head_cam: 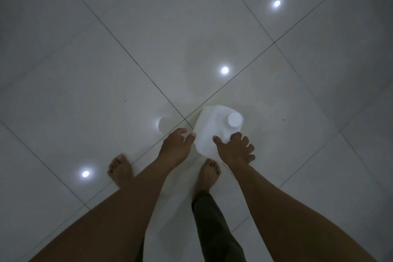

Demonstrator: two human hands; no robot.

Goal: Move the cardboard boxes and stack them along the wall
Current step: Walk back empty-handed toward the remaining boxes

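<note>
No cardboard box is in view. A white plastic jug (212,127) with a white screw cap (235,120) is low over the pale tiled floor, just in front of my feet. My right hand (236,150) grips the jug's near right corner, thumb lying on its top and fingers curled round the side below the cap. My left hand (176,144) is at the jug's left side with its fingers apart, the thumb tip touching the jug's edge and nothing held. Whether the jug rests on the floor or hangs just above it I cannot tell.
Glossy white floor tiles (106,59) with dark grout lines fill the view and mirror several ceiling lights. My bare left foot (120,169) and right foot (208,173) stand just behind the jug. No wall or furniture shows.
</note>
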